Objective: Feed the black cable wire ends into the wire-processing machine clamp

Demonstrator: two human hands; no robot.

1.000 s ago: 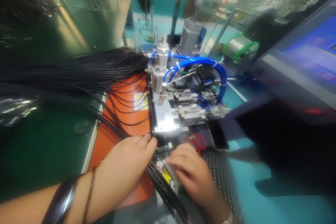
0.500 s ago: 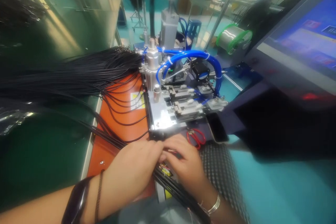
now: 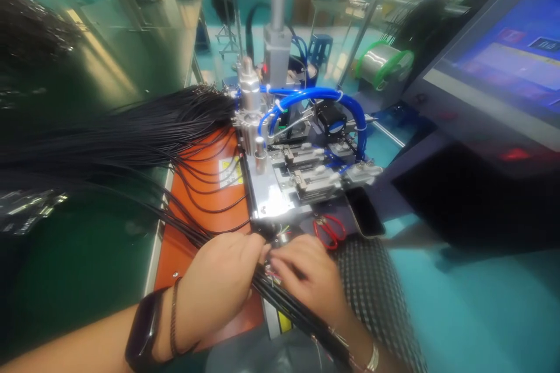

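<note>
Left hand (image 3: pixel 223 271) lay over slim black cables (image 3: pixel 297 309), right hand (image 3: pixel 315 280) beside — we couldn't tell either grip | we judged them springy, thin coloured wires (image 3: pixel 284 231) fragile — jackets gripped safest

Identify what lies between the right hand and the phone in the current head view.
The head view shows a red-handled tool between the right hand and the phone.
</note>
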